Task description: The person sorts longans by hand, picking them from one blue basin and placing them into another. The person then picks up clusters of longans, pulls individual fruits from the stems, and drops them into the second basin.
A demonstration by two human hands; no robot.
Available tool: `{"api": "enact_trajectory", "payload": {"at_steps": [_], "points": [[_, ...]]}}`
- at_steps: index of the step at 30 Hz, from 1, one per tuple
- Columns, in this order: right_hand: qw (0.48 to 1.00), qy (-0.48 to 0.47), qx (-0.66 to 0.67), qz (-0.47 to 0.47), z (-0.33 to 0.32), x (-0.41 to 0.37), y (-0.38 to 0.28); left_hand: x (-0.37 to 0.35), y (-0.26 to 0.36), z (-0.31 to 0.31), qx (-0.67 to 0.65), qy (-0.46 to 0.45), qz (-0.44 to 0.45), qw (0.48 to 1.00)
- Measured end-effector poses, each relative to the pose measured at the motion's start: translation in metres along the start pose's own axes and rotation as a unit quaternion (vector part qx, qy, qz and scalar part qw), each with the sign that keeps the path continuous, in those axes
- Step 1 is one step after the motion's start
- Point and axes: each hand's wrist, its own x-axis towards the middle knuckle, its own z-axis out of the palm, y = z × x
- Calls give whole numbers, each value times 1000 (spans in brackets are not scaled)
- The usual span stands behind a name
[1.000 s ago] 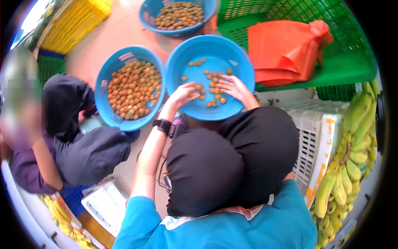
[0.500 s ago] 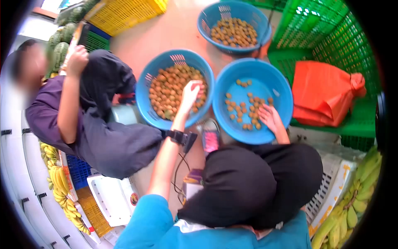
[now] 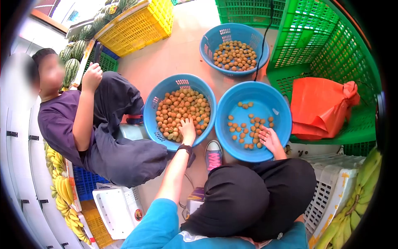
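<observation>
Head view showed the left hand (image 3: 188, 129) down among the small round brown fruits (image 3: 178, 103) in the left blue basket (image 3: 150, 118); half a second earlier it was over that basket, and half a second before that both hands were at the blue basin (image 3: 265, 99). The right hand (image 3: 270, 140) stayed at the basin throughout, so the handling was now split between two containers. Only a scattering of loose fruits (image 3: 257, 120) lay in the basin, while the left basket held a thick heap.

The left arm stretched forward, its wrist over the basket's near rim, palm down and fingers spread on the fruits; whether they gripped one could not be told. The right hand reached over the basin's near right rim, open, fingers loosely curved beside the nearest fruits, with nothing visibly held. A third blue basket (image 3: 207, 46) of similar fruits stood beyond, on the floor (image 3: 178, 54).
</observation>
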Motion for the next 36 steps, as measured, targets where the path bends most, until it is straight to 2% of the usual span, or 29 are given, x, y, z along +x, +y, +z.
{"api": "enact_trajectory", "payload": {"at_steps": [5,8,12,13,14,16,17,19,22,24,26,27,28,30,34,36], "points": [[1000,7,5,4,2,-1,4,9,-2,18,-26,48,54,997],[1000,6,-23,-1,12,-7,2,17,-3,21,-37,17,35,999],[1000,4,-27,12,18,-9,1,18,-7,27,-34,31,29,998],[999,3,-29,12,17,-9,1,17,-1,12,-44,-28,10,999],[999,5,-31,15,17,-9,3,13,3,-1,-39,-30,14,999],[999,4,-29,16,15,-8,4,15,3,6,-204,-65,-100,972],[999,5,-28,17,14,-8,6,11,0,9,-204,-67,-100,972],[1000,-2,-25,15,10,-5,8,5,-8,11,-78,-141,86,983],[999,1,-30,17,9,-4,9,10,-12,9,-96,-190,96,972],[999,-5,-38,15,7,-4,10,8,-16,3,-106,-182,87,974],[999,-14,-46,10,8,-4,9,9,-19,-7,-227,-259,30,938],[999,-17,-50,7,9,-5,8,8,-16,-27,-244,-302,-13,921],[998,-19,-54,5,9,-7,8,8,-16,-30,-244,-299,-13,922],[998,-18,-57,1,10,-8,6,9,-18,-36,-271,-358,-58,892],[997,16,-79,-1,19,-13,-1,9,-19,-48,-246,-401,-28,882],[995,21,-96,2,22,-15,-10,8,-18,-59,-265,-381,-24,885]]}}
